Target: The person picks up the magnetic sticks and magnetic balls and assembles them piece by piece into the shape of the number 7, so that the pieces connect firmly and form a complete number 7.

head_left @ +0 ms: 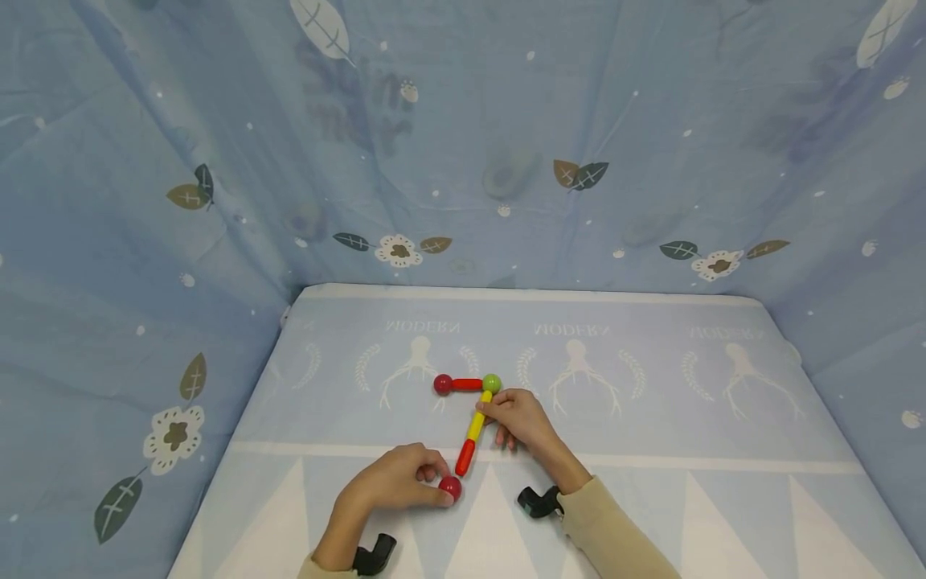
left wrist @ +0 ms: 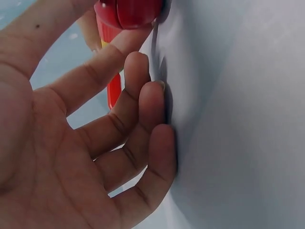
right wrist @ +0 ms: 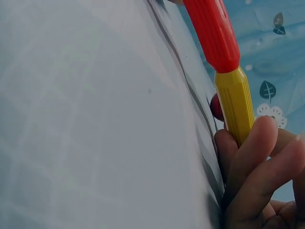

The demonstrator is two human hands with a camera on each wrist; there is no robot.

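A red ball [head_left: 450, 487] is pinched between the thumb and index finger of my left hand [head_left: 398, 480]. Just beyond it lies the end of a red rod [head_left: 465, 457]; whether the two touch, I cannot tell. This red rod is joined in line to a yellow rod [head_left: 476, 425], which my right hand [head_left: 524, 420] grips near its far end. In the right wrist view, the red-yellow joint [right wrist: 228, 70] shows plainly. At the yellow rod's far end sits a green ball [head_left: 492, 383]. From there another red rod [head_left: 466, 384] runs left to a second red ball [head_left: 443, 384].
The pieces lie on a table with a patterned pale blue and white cover [head_left: 651, 362]. A blue curtain [head_left: 463, 145] with leaf and flower prints stands behind the table and along its sides. Black mounts [head_left: 374, 555] sit at both wrists.
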